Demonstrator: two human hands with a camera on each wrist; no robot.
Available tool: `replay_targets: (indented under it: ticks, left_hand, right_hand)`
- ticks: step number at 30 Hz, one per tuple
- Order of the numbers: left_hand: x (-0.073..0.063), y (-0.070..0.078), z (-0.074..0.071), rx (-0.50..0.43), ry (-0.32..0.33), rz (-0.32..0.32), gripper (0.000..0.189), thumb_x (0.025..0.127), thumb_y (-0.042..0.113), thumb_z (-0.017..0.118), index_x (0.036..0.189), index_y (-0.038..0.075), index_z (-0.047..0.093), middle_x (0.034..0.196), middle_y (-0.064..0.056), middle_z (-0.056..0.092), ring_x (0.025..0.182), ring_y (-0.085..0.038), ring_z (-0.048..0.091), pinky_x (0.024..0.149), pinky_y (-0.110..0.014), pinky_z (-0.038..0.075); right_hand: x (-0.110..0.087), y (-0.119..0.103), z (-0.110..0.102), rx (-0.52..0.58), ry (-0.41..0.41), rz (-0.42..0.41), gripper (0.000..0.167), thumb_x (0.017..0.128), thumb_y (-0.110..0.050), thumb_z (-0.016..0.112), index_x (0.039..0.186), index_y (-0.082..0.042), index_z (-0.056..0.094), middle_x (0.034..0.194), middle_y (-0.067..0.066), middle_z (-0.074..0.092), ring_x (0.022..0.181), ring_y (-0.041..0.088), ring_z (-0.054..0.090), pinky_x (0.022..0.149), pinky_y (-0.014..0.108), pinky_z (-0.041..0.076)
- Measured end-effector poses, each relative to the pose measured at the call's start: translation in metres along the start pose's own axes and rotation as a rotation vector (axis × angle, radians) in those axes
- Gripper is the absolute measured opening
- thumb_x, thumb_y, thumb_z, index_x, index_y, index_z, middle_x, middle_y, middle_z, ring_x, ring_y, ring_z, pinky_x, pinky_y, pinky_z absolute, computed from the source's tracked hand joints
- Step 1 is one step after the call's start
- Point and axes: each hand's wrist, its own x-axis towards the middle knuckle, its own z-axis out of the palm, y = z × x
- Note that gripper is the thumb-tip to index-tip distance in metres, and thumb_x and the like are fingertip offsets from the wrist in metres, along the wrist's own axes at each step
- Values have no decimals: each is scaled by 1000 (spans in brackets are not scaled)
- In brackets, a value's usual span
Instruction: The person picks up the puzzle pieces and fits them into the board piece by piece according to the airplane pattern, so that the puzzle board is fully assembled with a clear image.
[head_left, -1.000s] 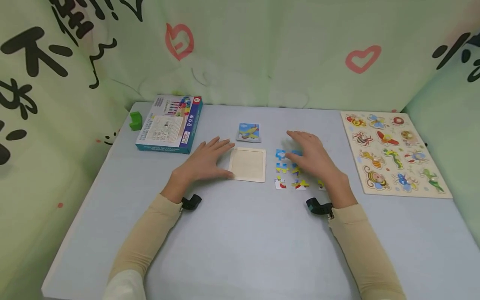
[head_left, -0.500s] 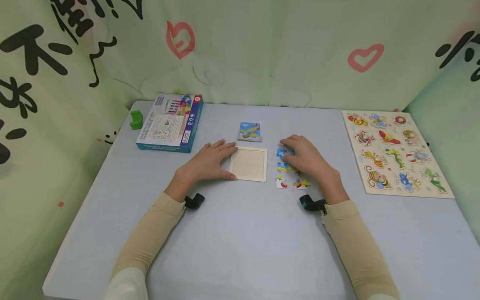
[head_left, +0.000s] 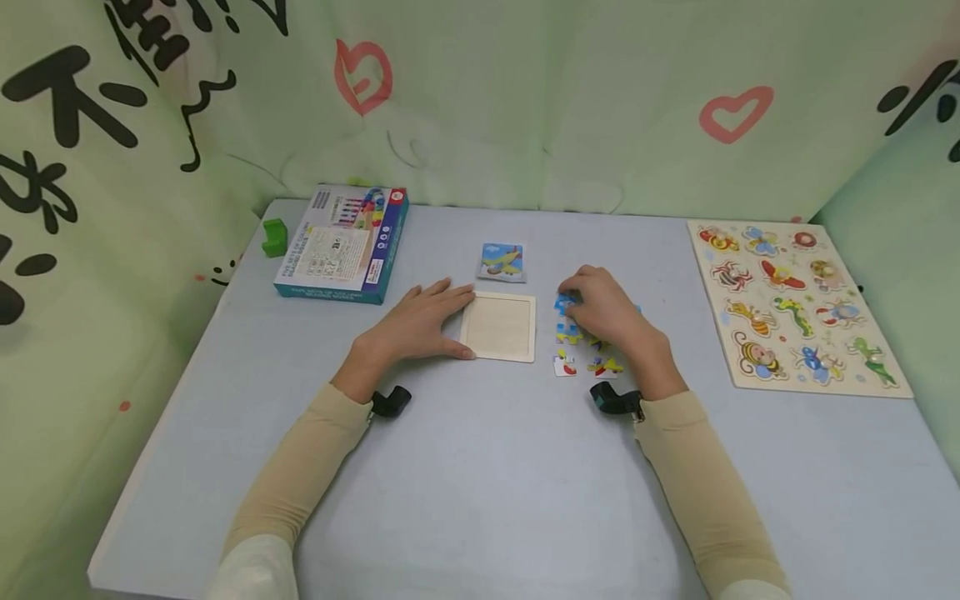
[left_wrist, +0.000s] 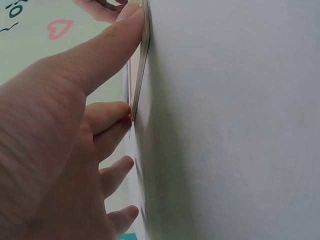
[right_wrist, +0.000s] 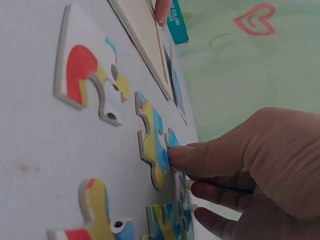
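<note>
My left hand [head_left: 420, 321] rests at the left side of a small square wooden puzzle tray [head_left: 498, 327], fingers spread. Its thumb [left_wrist: 117, 42] lies on the tray's edge and the index fingertip touches a corner. To the right of the tray, my right hand [head_left: 617, 312] pinches a blue puzzle piece [right_wrist: 172, 136] at the far left of the laid-out pieces, thumb on the near side. Beside it lie a yellow-and-blue piece [right_wrist: 154, 142] and a white piece with red and yellow [right_wrist: 82, 70]. Several more pieces are partly hidden under the right hand.
A small picture card with a yellow plane [head_left: 502, 262] lies behind the tray. At the back left sit a boxed set [head_left: 341, 246] and a green block [head_left: 275, 238]. A wooden board with insect pictures [head_left: 798, 308] lies on the right of the table [head_left: 480, 492].
My right hand has moved left and closed its thumb and fingers on the far-left blue piece. The left hand has stayed at the tray.
</note>
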Motion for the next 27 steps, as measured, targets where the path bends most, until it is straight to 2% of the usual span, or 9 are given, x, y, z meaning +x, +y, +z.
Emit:
replay_targets:
  ticks: [4, 12, 22, 27]
  left_hand:
    - [0, 0, 0, 7, 3, -6, 102, 78, 69, 70, 158, 22, 28, 166, 7, 25, 157, -26, 10, 125, -59, 9]
    - [1, 1, -1, 9, -15, -15, 104, 77, 68, 71, 159, 21, 27, 166, 6, 24, 157, -27, 10, 125, -60, 10]
    - [3, 0, 0, -5, -27, -8, 104, 78, 67, 71, 159, 20, 26, 166, 6, 23, 157, -27, 10, 125, -59, 12]
    - [2, 1, -2, -15, -32, -11, 104, 78, 65, 72, 159, 19, 26, 166, 6, 23, 157, -26, 10, 125, -58, 11]
  right_hand:
    - [1, -3, -1, 20, 2, 22, 33, 91, -2, 60, 123, 4, 65, 120, 19, 59, 112, 34, 51, 100, 50, 47]
    - [2, -4, -3, 42, 3, 1, 27, 87, 3, 58, 113, 4, 67, 114, 20, 61, 107, 34, 52, 97, 49, 46]
    - [7, -2, -6, 85, -64, 57, 28, 89, 2, 60, 116, 6, 63, 115, 21, 58, 103, 33, 51, 95, 48, 47]
    - [6, -2, -7, 119, -66, 44, 26, 89, 2, 62, 115, 7, 62, 113, 21, 54, 102, 33, 49, 92, 47, 46]
